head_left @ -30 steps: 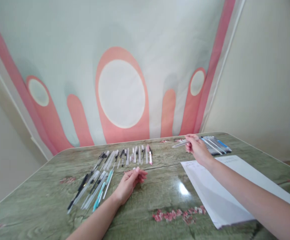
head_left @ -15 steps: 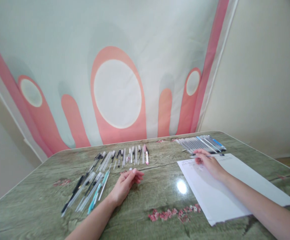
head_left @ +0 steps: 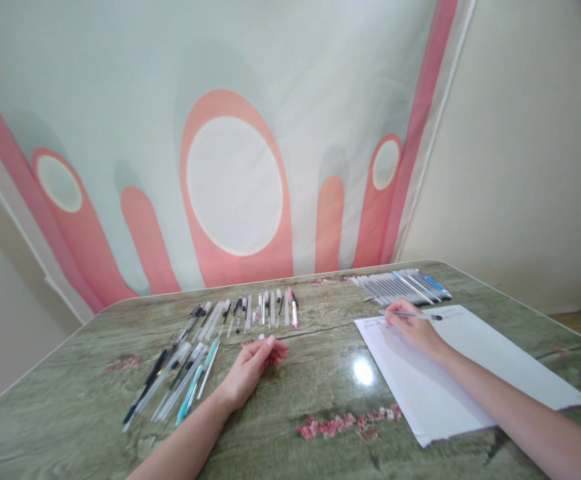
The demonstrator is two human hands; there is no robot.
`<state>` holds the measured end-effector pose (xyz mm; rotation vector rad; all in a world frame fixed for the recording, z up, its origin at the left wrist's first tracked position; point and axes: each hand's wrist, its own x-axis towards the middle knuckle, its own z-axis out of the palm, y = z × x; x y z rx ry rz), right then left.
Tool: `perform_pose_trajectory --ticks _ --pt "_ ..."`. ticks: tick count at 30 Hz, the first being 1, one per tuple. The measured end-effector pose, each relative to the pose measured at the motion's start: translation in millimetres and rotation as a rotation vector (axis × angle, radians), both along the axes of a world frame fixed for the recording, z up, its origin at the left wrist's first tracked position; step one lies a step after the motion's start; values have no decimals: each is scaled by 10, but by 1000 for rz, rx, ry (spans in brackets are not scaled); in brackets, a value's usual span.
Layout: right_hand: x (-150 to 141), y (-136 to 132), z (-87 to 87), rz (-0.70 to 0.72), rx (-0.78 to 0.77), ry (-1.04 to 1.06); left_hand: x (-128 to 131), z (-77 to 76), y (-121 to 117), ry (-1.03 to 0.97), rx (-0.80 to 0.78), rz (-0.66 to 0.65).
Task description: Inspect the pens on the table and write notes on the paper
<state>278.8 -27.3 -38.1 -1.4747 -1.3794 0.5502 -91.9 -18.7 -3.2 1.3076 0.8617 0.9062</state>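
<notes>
My right hand is closed around a clear-barrelled pen with a dark end, holding it slantwise over the top left part of a white sheet of paper. Faint rows of writing run along the sheet's upper edge near the fingers. On the tabletop, my left hand rests on its side with the fingers curled in. A small pale piece shows just above its thumb and fingers; its kind is too small to make out, and the palm is hidden.
A row of pens, some with blue, lies beyond the paper. Capped pens and clear tubes line the back left, with a pink-and-white pen at their right end. More pens, including a turquoise one, lie left of my left hand. A patterned wall hanging rises behind the table.
My right hand has tilted the pen from nearly level to slantwise and lowered it closer to the paper's written corner. My left hand has stayed in place.
</notes>
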Motion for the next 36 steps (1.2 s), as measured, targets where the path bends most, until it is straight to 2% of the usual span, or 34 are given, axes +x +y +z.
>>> perform_pose_trajectory --ticks 8,16,26,33,36 --pt "41 0 -21 -98 -45 -268 -4 34 -9 26 -1 -19" --pt "45 15 -33 -101 -58 -316 -7 32 -2 34 1 -25" --pt "29 8 -20 -79 -63 -290 -12 9 2 69 40 -25" --pt "10 22 -8 31 -17 -73 -15 23 3 95 50 -35" --pt "15 35 -23 3 -19 -43 -12 25 2 102 55 -35"
